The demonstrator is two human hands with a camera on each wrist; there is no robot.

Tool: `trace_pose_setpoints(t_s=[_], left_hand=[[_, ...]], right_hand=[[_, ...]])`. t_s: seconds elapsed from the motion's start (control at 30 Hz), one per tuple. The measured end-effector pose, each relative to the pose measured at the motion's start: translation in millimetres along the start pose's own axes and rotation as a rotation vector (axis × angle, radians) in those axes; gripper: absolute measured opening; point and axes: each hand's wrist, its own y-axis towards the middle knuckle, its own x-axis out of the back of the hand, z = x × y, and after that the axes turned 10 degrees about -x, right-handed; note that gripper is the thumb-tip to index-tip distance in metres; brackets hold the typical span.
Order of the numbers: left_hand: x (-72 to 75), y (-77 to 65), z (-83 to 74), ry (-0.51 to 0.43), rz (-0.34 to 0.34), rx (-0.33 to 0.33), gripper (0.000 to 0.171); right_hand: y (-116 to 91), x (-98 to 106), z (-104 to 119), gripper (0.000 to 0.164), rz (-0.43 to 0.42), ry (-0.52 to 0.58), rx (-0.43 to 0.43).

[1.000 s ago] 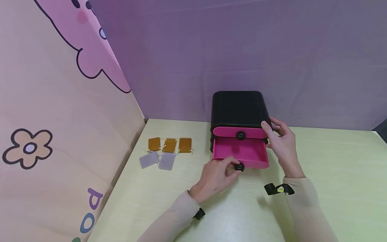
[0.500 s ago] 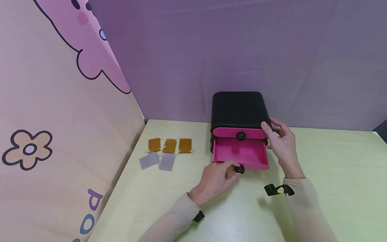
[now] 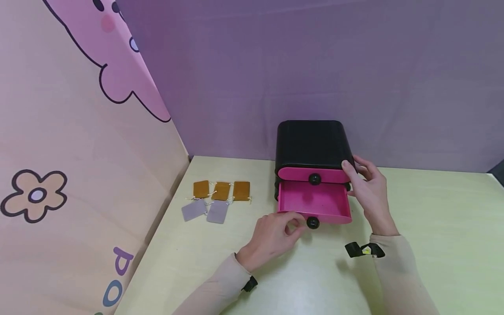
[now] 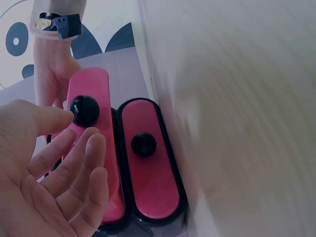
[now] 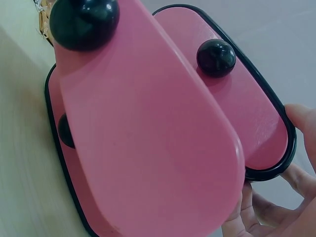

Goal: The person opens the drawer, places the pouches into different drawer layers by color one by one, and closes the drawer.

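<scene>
A black drawer cabinet (image 3: 313, 144) with pink drawers stands at the back of the table. Its middle drawer (image 3: 313, 197) is pulled out, and inside only bare pink plastic shows. My left hand (image 3: 273, 238) is just left of that drawer's round black knob (image 3: 313, 222), fingers loosely bent with nothing between them; in the left wrist view the thumb tip comes right at the knob (image 4: 85, 110). My right hand (image 3: 372, 197) grips the cabinet's right side, thumb at the front upper corner and fingers along the side. The top drawer (image 5: 256, 113) and bottom drawer (image 4: 150, 185) are closed.
Left of the cabinet lie three brown drawstring pouches (image 3: 241, 190) in a row, with two grey drawstring pouches (image 3: 217, 211) in front of them. A purple cloth backdrop (image 3: 236, 78) hangs behind the table (image 3: 441, 227), and a printed panel (image 3: 86, 148) is at the left.
The middle drawer has come slightly farther out toward me. My left hand has let go of its knob and shifted left. The right hand keeps its hold on the cabinet.
</scene>
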Motion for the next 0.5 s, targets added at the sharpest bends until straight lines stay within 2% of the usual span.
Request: trace_pose_setpoints(t_s=[0.27, 0.5], left_hand=[[6.1, -10.0, 14.5, 0.022, -0.014, 0.036, 0.016], [12.4, -16.1, 27.0, 0.040, -0.040, 0.037, 0.014]], right_hand=[[2, 0, 0, 0.070, -0.001, -0.009, -0.003], [2, 0, -1, 0.070, 0.000, -0.013, -0.002]])
